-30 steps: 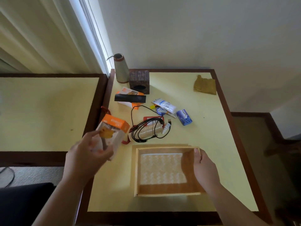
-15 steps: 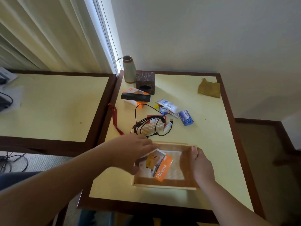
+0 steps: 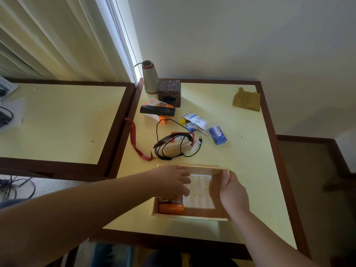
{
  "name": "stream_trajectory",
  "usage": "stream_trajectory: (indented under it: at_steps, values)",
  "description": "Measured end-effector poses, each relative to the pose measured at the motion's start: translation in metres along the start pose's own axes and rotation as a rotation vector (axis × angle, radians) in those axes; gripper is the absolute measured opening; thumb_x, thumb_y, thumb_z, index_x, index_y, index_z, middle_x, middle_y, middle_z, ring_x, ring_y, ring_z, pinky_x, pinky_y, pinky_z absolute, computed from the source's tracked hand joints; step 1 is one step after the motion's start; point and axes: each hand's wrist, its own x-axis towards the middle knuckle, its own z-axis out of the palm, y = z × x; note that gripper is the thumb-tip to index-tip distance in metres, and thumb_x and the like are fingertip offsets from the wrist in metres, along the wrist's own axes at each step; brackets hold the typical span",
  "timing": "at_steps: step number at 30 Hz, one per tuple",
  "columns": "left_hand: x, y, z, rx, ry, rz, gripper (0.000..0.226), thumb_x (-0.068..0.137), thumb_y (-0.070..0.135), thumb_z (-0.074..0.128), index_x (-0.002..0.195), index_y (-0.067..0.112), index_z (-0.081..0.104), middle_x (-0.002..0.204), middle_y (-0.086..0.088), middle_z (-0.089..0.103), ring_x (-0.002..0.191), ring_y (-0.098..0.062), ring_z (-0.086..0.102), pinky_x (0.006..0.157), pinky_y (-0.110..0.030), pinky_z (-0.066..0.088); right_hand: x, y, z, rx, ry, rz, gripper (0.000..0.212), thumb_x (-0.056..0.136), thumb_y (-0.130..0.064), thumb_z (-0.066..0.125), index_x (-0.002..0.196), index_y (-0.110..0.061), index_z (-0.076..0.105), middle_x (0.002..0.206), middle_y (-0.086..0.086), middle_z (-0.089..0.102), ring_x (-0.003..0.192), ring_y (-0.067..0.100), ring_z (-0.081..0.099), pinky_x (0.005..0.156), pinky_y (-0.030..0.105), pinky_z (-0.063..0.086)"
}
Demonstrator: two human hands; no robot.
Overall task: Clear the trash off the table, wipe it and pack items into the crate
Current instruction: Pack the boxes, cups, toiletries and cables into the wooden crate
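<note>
A: Head view: left grip point(image 3: 173, 182) sits over the left part of the wooden crate point(image 3: 189, 216), fingers loosely spread and laid flat on the orange-and-white box point(image 3: 171, 207) under it. Not curled round the box.
B: Right grip?
A: Right grip point(image 3: 232, 191) is clamped on the crate's right wall, thumb inside, fingers outside.
B: Where's the box relative to the grips?
A: In the crate's left near corner, directly below the left grip, well left of the right grip. Patterned crate floor shows between the two.
B: The rest of the stuff?
A: All beyond the grips, on the surface point(image 3: 250, 170). Just past the left grip: a black cable tangle point(image 3: 173, 145) round a ribbed beige roll point(image 3: 176, 147), with a red strap point(image 3: 134, 139) to its left. Farther out: a blue soap pack point(image 3: 217, 134), a white tube point(image 3: 196, 120), a black cylinder point(image 3: 157, 111) lying on a second orange box point(image 3: 154, 103), a carved dark cube point(image 3: 169, 92) and a grey cone point(image 3: 149, 77).
B: Cloth?
A: An olive cloth point(image 3: 246, 99) lies at the far right corner, well beyond the right grip.
</note>
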Motion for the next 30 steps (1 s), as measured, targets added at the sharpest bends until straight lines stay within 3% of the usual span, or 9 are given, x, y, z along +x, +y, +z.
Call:
stream_trajectory:
  at_steps: [3,6,8,10,12,20,25,27,30]
  values:
    - [-0.001,0.012,0.005,-0.072,0.094,-0.122,0.069,0.086,0.021,0.082,0.148,0.027,0.052,0.172,-0.012,0.024,0.16,-0.031,0.018,0.127,-0.051,0.027,0.001,0.0,-0.001,0.008,-0.008,-0.003,0.055,0.108,-0.057,0.02,0.138,-0.026,0.053,0.092,-0.002,0.066,0.099,0.037,0.069,0.074,0.04,0.048]
    - [-0.003,0.043,0.013,-0.35,0.202,-0.372,0.055,0.098,0.025,0.066,0.15,0.031,0.047,0.163,-0.008,0.038,0.15,-0.031,0.035,0.12,-0.052,0.037,-0.001,0.001,-0.001,0.017,-0.003,-0.022,0.058,0.108,-0.057,0.02,0.142,-0.023,0.052,0.106,0.004,0.072,0.105,0.037,0.068,0.078,0.04,0.048]
    - [-0.003,0.064,0.018,-0.509,0.141,-0.504,0.046,0.104,0.042,0.043,0.149,0.034,0.046,0.159,-0.003,0.041,0.146,-0.03,0.036,0.117,-0.052,0.039,-0.002,-0.001,-0.003,0.01,-0.002,-0.015,0.059,0.108,-0.058,0.02,0.143,-0.022,0.052,0.111,0.007,0.073,0.106,0.038,0.067,0.077,0.039,0.046]
    - [-0.001,0.074,0.027,-0.547,0.022,-0.535,0.062,0.1,0.059,0.015,0.148,0.035,0.045,0.165,-0.004,0.033,0.149,-0.033,0.032,0.115,-0.054,0.039,-0.003,-0.004,-0.005,0.003,-0.011,0.012,0.058,0.108,-0.059,0.02,0.144,-0.025,0.051,0.114,0.009,0.073,0.108,0.038,0.067,0.079,0.04,0.045]
    - [-0.001,0.075,0.031,-0.563,-0.019,-0.544,0.07,0.097,0.064,0.007,0.151,0.037,0.042,0.167,-0.004,0.029,0.147,-0.035,0.034,0.113,-0.054,0.04,-0.003,-0.007,-0.006,-0.002,-0.016,0.013,0.058,0.108,-0.058,0.021,0.145,-0.025,0.051,0.117,0.007,0.072,0.11,0.036,0.067,0.08,0.04,0.046]
    - [0.004,0.069,0.024,-0.706,0.029,-0.741,0.061,0.102,0.063,0.041,0.152,0.029,0.045,0.163,-0.007,0.035,0.145,-0.032,0.04,0.114,-0.048,0.042,-0.002,-0.01,-0.003,-0.014,-0.008,0.006,0.059,0.107,-0.06,0.019,0.137,-0.023,0.054,0.115,0.012,0.072,0.108,0.041,0.065,0.084,0.043,0.048]
    - [0.007,0.064,0.022,-0.758,0.0,-0.744,0.056,0.102,0.06,0.044,0.147,0.028,0.051,0.157,-0.007,0.042,0.141,-0.03,0.045,0.107,-0.048,0.049,-0.002,-0.007,-0.002,-0.019,0.012,0.004,0.06,0.106,-0.059,0.02,0.137,-0.021,0.055,0.117,0.014,0.072,0.109,0.043,0.065,0.086,0.044,0.048]
    - [0.001,0.054,0.015,-0.851,0.076,-0.75,0.046,0.101,0.058,0.049,0.137,0.03,0.06,0.147,0.0,0.053,0.134,-0.023,0.053,0.103,-0.046,0.053,-0.002,-0.007,-0.001,-0.008,0.013,-0.009,0.059,0.107,-0.058,0.021,0.136,-0.021,0.056,0.115,0.012,0.072,0.108,0.043,0.066,0.088,0.046,0.051]
    - [-0.017,0.028,-0.004,-1.03,0.322,-0.884,0.035,0.097,0.063,0.054,0.109,0.035,0.07,0.101,0.014,0.073,0.092,-0.006,0.07,0.081,-0.038,0.063,-0.002,-0.007,-0.002,-0.001,0.01,-0.007,0.058,0.106,-0.058,0.021,0.136,-0.023,0.056,0.112,0.007,0.073,0.105,0.041,0.068,0.086,0.046,0.054]
